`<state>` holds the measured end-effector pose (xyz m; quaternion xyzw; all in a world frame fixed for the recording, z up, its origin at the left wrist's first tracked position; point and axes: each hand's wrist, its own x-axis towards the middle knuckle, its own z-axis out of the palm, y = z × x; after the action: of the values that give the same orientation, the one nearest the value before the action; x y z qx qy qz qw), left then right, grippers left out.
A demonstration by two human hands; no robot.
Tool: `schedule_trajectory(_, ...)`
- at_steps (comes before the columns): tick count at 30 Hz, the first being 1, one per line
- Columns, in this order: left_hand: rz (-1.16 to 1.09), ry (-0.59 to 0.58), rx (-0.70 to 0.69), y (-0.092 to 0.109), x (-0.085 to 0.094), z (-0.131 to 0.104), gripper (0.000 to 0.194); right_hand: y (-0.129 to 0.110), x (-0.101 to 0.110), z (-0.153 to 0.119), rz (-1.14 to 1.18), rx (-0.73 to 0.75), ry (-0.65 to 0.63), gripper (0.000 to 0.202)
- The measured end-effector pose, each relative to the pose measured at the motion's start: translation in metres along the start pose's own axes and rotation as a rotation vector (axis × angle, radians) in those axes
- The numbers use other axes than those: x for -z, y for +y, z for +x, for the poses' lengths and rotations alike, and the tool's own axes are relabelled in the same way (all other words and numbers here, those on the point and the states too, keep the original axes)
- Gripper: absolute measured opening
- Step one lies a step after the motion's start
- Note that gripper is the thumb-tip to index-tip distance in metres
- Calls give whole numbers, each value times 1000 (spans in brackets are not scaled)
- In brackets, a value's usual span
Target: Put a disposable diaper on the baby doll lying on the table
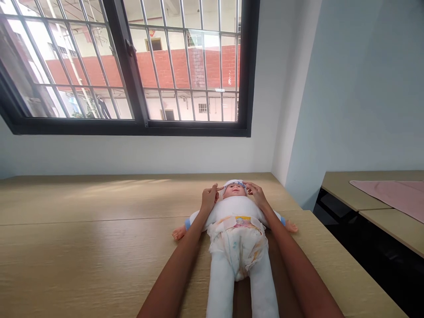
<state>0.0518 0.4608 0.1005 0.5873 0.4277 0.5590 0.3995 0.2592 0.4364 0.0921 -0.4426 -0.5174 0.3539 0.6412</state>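
Note:
A baby doll [236, 207] lies on its back on the wooden table, its head at the far end and its legs towards me. It wears a white top, white leggings and a diaper [238, 245] with a coloured front band. On its head is a white cap [234, 181] with blue lettering, low over the brow. My left hand [210, 198] is at the cap's left side, fingers pinched at its edge. At the right side, my right hand [258, 195] has curled fingers on the cap's edge. The doll's arms spread outward past my forearms.
The wooden table [99, 260] runs up to a white wall under a barred window [185, 128]. To the right, beyond a dark gap, stands another table [344, 190] with a pink cloth [394, 194] on it.

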Motion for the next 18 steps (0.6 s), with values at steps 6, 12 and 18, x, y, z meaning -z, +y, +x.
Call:
schedule_trajectory(6, -25, -39, 28, -4, 0, 3, 53, 1, 0, 1, 5, -6, -5, 42)
schedule_trajectory(12, -36, -93, 44, -8, -1, 6, 57, -3, -1, -2, -3, -12, -21, 42)
schedule_trajectory(18, -9, -155, 47, -3, -1, 4, 55, -2, -1, -2, -3, -7, -16, 41)
